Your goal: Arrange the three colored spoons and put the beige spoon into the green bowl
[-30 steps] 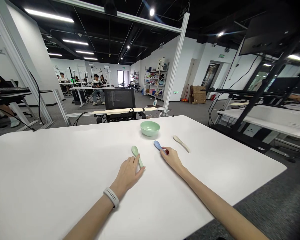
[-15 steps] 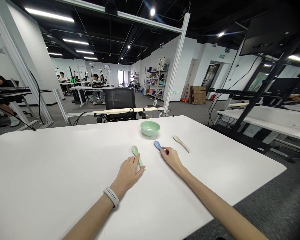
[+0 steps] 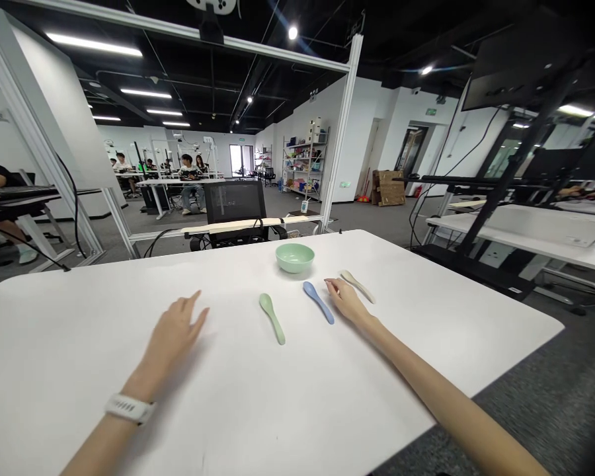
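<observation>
My left hand point(image 3: 174, 330) hovers over the left part of the white table point(image 3: 238, 410), fingers apart and holding nothing. A green spoon point(image 3: 272, 320) lies to its right, bowl end pointing away from me. Beyond that, a blue spoon point(image 3: 318, 303) rests on the tabletop. Just right of the blue spoon is my right hand point(image 3: 348, 299), empty, with its fingers loosely extended. It partly overlaps a cream-coloured spoon point(image 3: 359, 287) on its far side. Behind the spoons stands an upright green bowl point(image 3: 295, 259).
A metal frame point(image 3: 344, 125) rises past the table's far edge, with a black office chair point(image 3: 235, 201) behind it. To the right are a black stand point(image 3: 496, 192) and another white desk point(image 3: 530, 228). People point(image 3: 191, 178) sit at desks in the background.
My left hand has let go of the green spoon and swung left, away from it. My right hand has released the blue spoon and shifted slightly right. The view has tilted a little.
</observation>
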Available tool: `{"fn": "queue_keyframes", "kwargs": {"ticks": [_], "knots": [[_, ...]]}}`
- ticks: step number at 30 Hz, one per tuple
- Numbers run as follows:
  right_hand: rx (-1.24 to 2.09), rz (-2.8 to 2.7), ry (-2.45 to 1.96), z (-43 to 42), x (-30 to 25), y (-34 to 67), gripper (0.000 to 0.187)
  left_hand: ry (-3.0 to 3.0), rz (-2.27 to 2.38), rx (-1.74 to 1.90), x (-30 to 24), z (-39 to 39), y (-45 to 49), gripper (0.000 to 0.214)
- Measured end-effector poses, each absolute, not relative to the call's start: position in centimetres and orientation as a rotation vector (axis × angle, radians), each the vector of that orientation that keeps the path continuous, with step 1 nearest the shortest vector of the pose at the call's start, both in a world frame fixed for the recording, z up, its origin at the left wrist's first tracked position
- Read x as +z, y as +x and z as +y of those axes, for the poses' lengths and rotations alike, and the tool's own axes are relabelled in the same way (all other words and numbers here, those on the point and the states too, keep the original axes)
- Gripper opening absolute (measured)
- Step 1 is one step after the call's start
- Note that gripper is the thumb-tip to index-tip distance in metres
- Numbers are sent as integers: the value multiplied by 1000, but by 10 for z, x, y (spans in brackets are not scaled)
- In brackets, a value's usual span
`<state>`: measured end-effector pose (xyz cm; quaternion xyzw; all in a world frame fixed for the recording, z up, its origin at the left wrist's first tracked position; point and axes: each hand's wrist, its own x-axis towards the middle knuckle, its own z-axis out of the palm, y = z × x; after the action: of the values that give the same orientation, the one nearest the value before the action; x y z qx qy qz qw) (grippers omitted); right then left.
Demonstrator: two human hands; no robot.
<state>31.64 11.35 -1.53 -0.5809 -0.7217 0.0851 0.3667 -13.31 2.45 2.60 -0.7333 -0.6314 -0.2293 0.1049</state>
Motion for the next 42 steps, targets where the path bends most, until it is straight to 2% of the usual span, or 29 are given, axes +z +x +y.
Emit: {"fn": "queue_keyframes", "kwargs": {"ticks": [5, 9, 18, 25, 38, 42], "knots": [[191, -2022, -1475, 140, -18, 329, 43, -2009, -2167, -443, 0, 8, -245, 73], [247, -2090, -1394, 150, -24, 328, 42, -1910, -2247, -374, -25, 1, -290, 71], [316, -2032, -1386, 144, -33, 328, 40, -1788, -2349, -433, -31, -5, -286, 65], [315, -2049, -1415, 144, -33, 328, 42, -1833, -2379, -397, -36, -5, -292, 72], [309, -2027, -1411, 144, -33, 328, 41, -1813, -2339, -443, -38, -2, -293, 67], [310, -2034, -1421, 143, -33, 327, 42, -1830, -2352, -419, -40, -2, -296, 71]]}}
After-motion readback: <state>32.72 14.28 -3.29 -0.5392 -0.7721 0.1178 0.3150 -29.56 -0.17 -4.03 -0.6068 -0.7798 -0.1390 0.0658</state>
